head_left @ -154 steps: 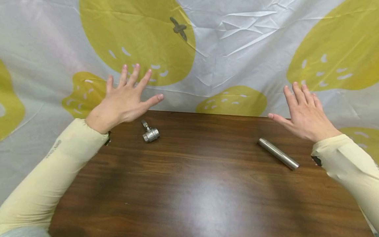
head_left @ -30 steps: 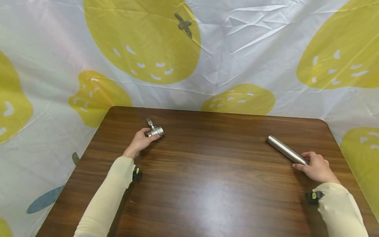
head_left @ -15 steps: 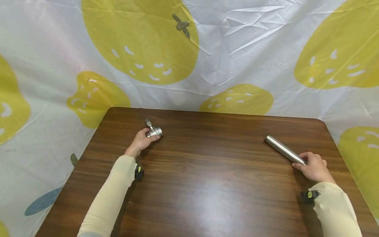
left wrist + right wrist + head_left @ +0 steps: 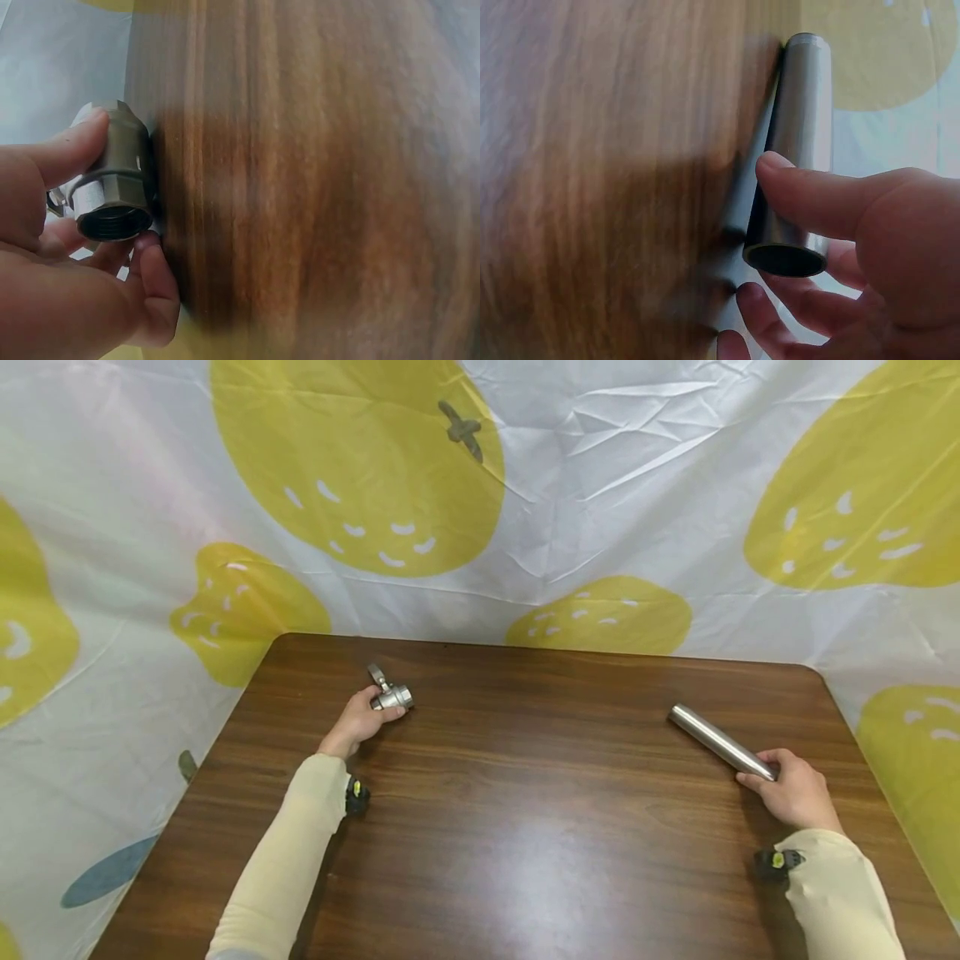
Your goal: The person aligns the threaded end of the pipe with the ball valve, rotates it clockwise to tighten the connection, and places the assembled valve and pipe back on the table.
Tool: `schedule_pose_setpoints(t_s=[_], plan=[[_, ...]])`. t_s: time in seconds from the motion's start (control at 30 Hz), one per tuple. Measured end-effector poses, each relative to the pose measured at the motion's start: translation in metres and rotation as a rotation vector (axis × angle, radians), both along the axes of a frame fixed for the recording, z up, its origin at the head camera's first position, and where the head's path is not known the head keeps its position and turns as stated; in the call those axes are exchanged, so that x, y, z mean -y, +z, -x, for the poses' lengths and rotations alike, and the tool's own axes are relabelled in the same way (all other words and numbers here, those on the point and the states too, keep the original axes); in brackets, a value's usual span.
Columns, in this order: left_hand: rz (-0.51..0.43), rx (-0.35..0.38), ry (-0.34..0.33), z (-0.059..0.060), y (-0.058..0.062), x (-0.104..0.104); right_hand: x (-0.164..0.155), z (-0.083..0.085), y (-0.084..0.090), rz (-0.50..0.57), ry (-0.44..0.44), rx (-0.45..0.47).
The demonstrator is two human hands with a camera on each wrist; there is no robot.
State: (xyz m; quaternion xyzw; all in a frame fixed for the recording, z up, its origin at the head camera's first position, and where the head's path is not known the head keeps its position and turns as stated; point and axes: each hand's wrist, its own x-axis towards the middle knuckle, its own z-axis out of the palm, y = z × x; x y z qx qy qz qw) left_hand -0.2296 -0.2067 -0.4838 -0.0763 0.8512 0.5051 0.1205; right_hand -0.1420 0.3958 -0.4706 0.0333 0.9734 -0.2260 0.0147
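Observation:
At the back left of the table, my left hand (image 4: 358,720) grips a small steel ball valve (image 4: 394,697), its lever pointing up toward the back. In the left wrist view the thumb lies along the side of the valve (image 4: 124,161), fingers beneath, and the hollow threaded end faces the camera. On the right, my right hand (image 4: 797,792) holds the near end of a plain steel pipe (image 4: 720,740) between thumb and fingers. The right wrist view has the thumb across the pipe (image 4: 799,120) just above its hollow end, with the fingertips under and beside it, close to the wood.
A brown wood-grain table (image 4: 540,793) with rounded back corners fills the lower view. Behind it and along both sides hangs a white cloth (image 4: 622,477) printed with yellow fruit. A small black camera (image 4: 357,797) is worn at the left wrist, another black camera (image 4: 778,862) at the right.
Several seconds ago both hands were spread in the air, with valve and pipe lying untouched. Since one second ago both hands have kept their grips, with only slight shifts.

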Motion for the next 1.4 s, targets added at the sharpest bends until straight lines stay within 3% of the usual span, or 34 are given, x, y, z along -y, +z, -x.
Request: schedule_pose_setpoints(t_s=[0.4, 0.63, 0.8, 0.97, 1.13, 1.27, 1.4], plan=[[-0.038, -0.015, 0.061, -0.004, 0.003, -0.002, 0.013, -0.001, -0.004, 0.053, -0.072, -0.062], [-0.082, -0.012, 0.138, -0.004, -0.001, -0.003, 0.021, -0.003, -0.003, 0.092, -0.211, -0.073], [-0.137, -0.059, 0.167, -0.007, -0.003, -0.002, 0.028, -0.002, 0.0, 0.128, -0.321, -0.121], [-0.154, -0.101, 0.156, -0.015, -0.001, -0.001, 0.035, -0.001, 0.002, 0.173, -0.412, -0.18], [-0.355, -0.138, 0.135, -0.02, 0.004, 0.0, 0.044, 0.001, 0.006, 0.246, -0.504, -0.243], [-0.468, -0.211, 0.089, -0.023, 0.008, 0.002, 0.051, 0.002, 0.011, 0.372, -0.57, -0.317], [-0.446, -0.302, 0.063, -0.025, 0.013, 0.004, 0.061, 0.004, 0.018, 0.541, -0.62, -0.411]])
